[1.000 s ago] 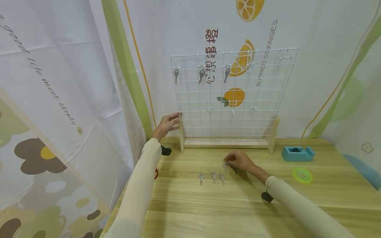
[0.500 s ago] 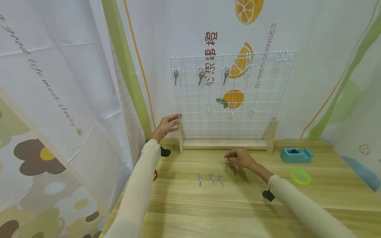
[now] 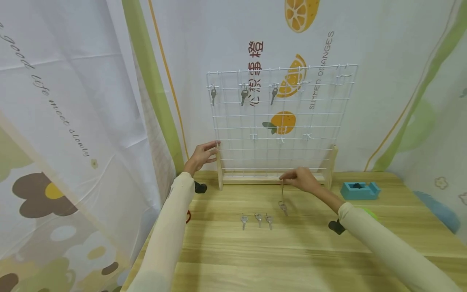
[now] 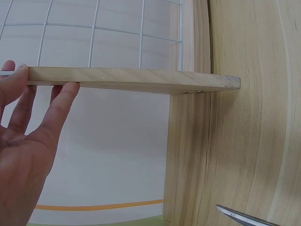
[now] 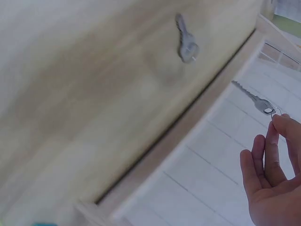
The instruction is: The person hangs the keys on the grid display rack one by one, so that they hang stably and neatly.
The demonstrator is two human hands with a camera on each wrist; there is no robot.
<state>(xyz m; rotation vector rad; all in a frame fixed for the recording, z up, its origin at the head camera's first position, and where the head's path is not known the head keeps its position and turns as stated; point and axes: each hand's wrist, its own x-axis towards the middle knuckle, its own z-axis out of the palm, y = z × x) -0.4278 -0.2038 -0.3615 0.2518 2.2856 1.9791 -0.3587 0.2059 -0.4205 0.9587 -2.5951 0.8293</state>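
My right hand (image 3: 303,179) pinches a small ring, from which a key (image 5: 256,100) hangs, in front of the bottom rail of the white wire grid rack (image 3: 233,116). Below it, a single key (image 3: 283,208) with a ring lies on the table. My left hand (image 4: 29,141) holds the rack's left side, thumb and fingers at the wire edge and the wooden post (image 4: 127,79). Several hooks sit on the grid; a left key (image 3: 213,96), a middle key (image 3: 244,96) and a right key (image 3: 274,95) hang along its upper row.
Loose keys (image 3: 259,220) lie in a short row on the wooden table (image 3: 233,259). A blue tape dispenser (image 3: 360,191) stands at right, near a partly hidden yellow-green ring (image 3: 371,213). Something with a red loop (image 3: 188,216) lies at left. A printed curtain (image 3: 306,36) hangs behind.
My right hand has lifted a key off the table and moved up and slightly right towards the rack's base. My left hand stays at the rack's left side.
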